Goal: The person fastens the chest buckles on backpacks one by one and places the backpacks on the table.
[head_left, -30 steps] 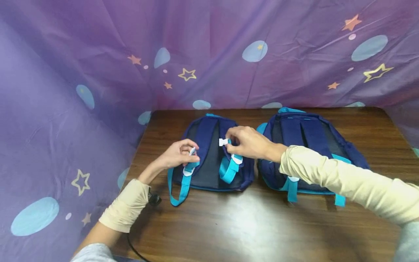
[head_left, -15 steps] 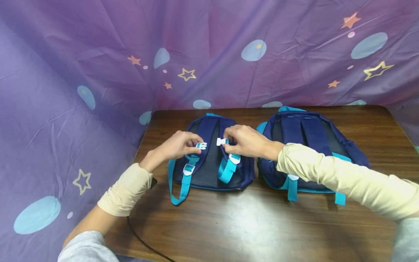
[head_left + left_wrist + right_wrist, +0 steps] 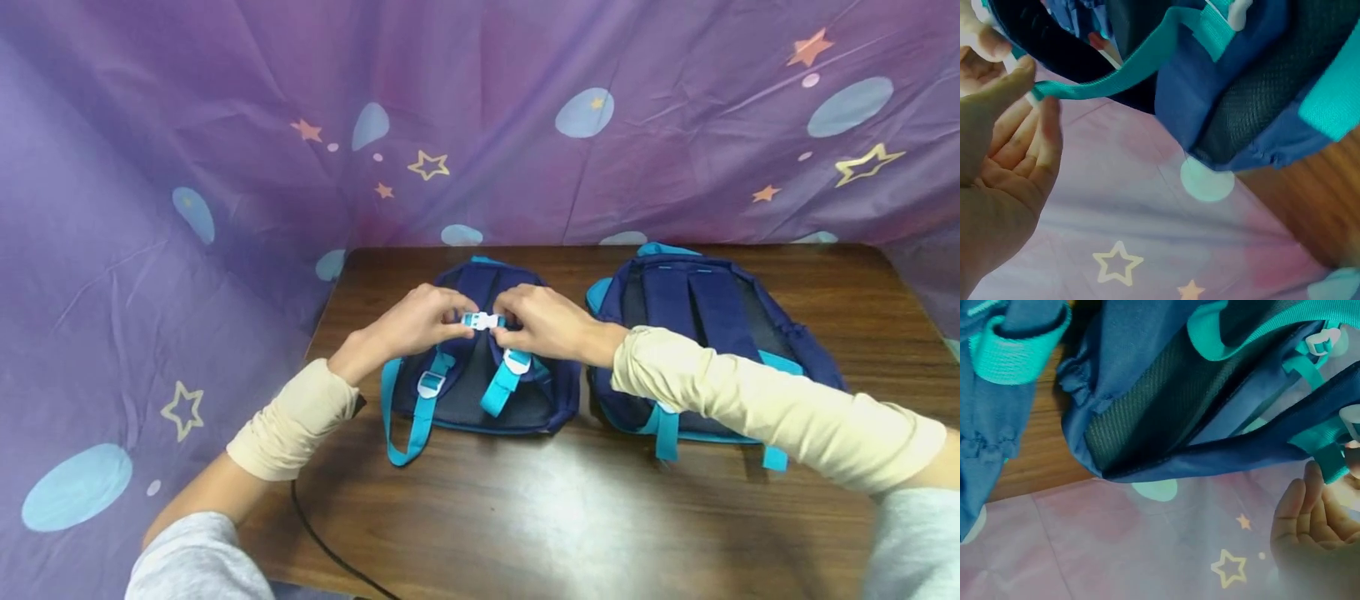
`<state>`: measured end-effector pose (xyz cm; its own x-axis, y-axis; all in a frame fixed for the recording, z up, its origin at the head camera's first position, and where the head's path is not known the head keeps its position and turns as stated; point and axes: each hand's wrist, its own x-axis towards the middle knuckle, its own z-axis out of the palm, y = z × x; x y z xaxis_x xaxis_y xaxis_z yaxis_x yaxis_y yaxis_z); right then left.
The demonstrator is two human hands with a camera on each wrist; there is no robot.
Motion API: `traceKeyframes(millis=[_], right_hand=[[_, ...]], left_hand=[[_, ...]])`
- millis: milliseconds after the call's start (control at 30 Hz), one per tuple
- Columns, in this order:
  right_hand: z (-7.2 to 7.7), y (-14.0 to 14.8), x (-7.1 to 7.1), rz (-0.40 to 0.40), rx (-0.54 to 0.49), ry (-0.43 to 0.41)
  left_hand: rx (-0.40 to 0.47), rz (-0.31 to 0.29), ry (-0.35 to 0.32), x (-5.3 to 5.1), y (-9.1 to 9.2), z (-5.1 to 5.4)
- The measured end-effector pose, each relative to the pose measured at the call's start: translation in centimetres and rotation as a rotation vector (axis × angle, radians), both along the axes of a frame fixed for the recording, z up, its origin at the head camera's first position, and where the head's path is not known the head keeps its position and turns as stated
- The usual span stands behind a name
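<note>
In the head view, a navy backpack (image 3: 468,408) lies back side up, with turquoise straps. My left hand (image 3: 420,321) pinches the pronged half (image 3: 470,320) of a white side-release buckle between thumb and fingers. The socket half (image 3: 491,322) is pinched by my right hand (image 3: 543,323). Both halves meet end to end above the backpack; whether they are fully clicked together cannot be told. From my left fingers a turquoise strap (image 3: 1110,84) runs to the bag in the left wrist view. The right wrist view shows my right hand (image 3: 1319,519) beside a turquoise webbing loop (image 3: 1329,461).
A second navy backpack (image 3: 720,308) lies to the right, partly under my right forearm. Both bags are on a brown wooden table (image 3: 480,517). A purple curtain (image 3: 495,125) with stars hangs behind and left. A black cable (image 3: 322,542) crosses the table's front left.
My left hand has moved right and up, turning the pronged half toward the socket half. My right hand has shifted left with its half. The two halves, apart before, now meet.
</note>
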<state>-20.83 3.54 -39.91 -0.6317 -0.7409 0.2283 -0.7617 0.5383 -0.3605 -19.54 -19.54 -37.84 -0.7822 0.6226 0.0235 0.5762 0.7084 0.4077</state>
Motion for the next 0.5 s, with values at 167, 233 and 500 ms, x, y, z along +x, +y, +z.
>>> traceKeyframes(millis=[167,233,500], right_hand=[[0.1,-0.4,0.0,0.015,0.054,-0.012],[0.0,-0.7,0.0,0.018,0.070,-0.025],[-2.7,-1.3,0.5,0.039,0.106,-0.032]], left_hand=[[0.043,-0.017,-0.009,-0.2,0.4,-0.5],[0.032,-0.019,-0.017,-0.2,0.4,-0.9],[-0.160,-0.007,-0.058,0.3,-0.6,-3.0]])
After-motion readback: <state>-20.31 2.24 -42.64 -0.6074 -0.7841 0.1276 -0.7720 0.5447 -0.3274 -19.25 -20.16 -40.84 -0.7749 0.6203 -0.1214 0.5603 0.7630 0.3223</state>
